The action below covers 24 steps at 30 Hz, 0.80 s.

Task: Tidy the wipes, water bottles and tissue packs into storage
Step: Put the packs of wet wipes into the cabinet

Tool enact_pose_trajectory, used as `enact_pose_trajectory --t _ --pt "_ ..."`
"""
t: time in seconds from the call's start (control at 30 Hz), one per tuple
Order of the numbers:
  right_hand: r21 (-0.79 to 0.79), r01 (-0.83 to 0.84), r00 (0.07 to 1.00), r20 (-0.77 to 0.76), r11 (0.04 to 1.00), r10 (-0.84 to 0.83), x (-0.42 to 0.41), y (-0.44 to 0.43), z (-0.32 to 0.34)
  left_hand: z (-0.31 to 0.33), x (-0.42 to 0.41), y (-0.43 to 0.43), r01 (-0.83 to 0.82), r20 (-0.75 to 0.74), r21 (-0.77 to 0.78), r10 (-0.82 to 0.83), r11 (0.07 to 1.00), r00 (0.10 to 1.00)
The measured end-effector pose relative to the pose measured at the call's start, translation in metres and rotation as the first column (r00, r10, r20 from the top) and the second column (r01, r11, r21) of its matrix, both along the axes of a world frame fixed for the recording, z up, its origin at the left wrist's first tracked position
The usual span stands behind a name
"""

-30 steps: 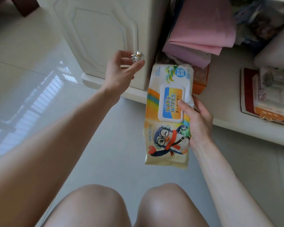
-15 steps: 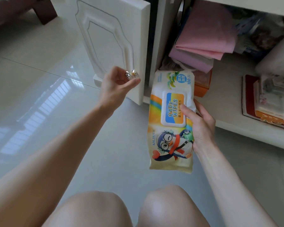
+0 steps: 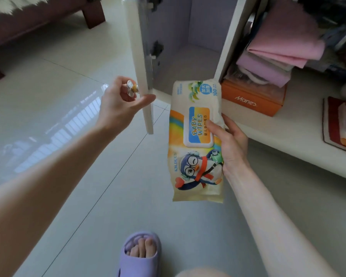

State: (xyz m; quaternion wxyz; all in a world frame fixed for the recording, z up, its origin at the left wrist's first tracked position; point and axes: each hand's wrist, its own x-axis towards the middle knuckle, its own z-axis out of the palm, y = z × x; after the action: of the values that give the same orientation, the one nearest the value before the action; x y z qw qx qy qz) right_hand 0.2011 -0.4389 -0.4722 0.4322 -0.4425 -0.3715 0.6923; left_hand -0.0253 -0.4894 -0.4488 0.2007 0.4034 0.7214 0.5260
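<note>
My right hand [image 3: 231, 145] grips a pack of baby wipes [image 3: 196, 140] by its right edge, thumb on the blue lid. The cream pack shows a penguin drawing and hangs upright in front of the cabinet. My left hand [image 3: 119, 103] is curled around the small crystal knob [image 3: 131, 89] of the white cabinet door [image 3: 141, 62], which stands swung open, edge-on to me. Behind the door, the cabinet compartment [image 3: 188, 62] shows a bare floor and back wall.
To the right of the divider, folded pink and lilac cloths [image 3: 278, 58] lie on an orange box [image 3: 252, 98]. A red-edged stack of books [image 3: 340, 124] sits at the far right. A dark wooden bed frame [image 3: 48, 19] stands at upper left. My foot in a lilac slipper [image 3: 140, 254] rests on the tiled floor.
The cabinet door has swung from shut to fully open, pulled by my left hand on the knob. The wipes pack stays in my right hand, roughly in the same place.
</note>
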Motion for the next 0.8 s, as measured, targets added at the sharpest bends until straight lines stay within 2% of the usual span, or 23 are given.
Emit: enact_pose_trajectory --t 0.17,0.27,0.4,0.5,0.8 --pt "0.02 -0.033 0.999 0.003 0.999 0.033 -0.026 -0.002 0.006 -0.001 -0.013 -0.01 -0.028 0.007 0.053 0.027 0.998 1.0" --pt "0.026 -0.054 0.998 0.015 0.998 0.054 -0.037 -0.002 0.005 -0.009 -0.026 -0.022 -0.126 0.062 0.117 0.119 0.985 0.991" --pt "0.01 -0.048 0.999 0.016 0.999 0.048 -0.049 -0.002 0.005 -0.027 -0.041 -0.032 -0.302 0.195 0.07 0.283 0.951 0.939" --pt "0.012 -0.057 0.998 0.014 0.998 0.057 -0.063 0.002 0.003 -0.034 -0.052 -0.03 -0.372 0.163 0.046 0.361 0.927 0.918" --pt "0.015 -0.078 0.995 0.064 0.997 0.077 -0.084 0.01 -0.007 -0.046 -0.056 -0.025 -0.502 0.215 0.052 0.482 0.863 0.85"
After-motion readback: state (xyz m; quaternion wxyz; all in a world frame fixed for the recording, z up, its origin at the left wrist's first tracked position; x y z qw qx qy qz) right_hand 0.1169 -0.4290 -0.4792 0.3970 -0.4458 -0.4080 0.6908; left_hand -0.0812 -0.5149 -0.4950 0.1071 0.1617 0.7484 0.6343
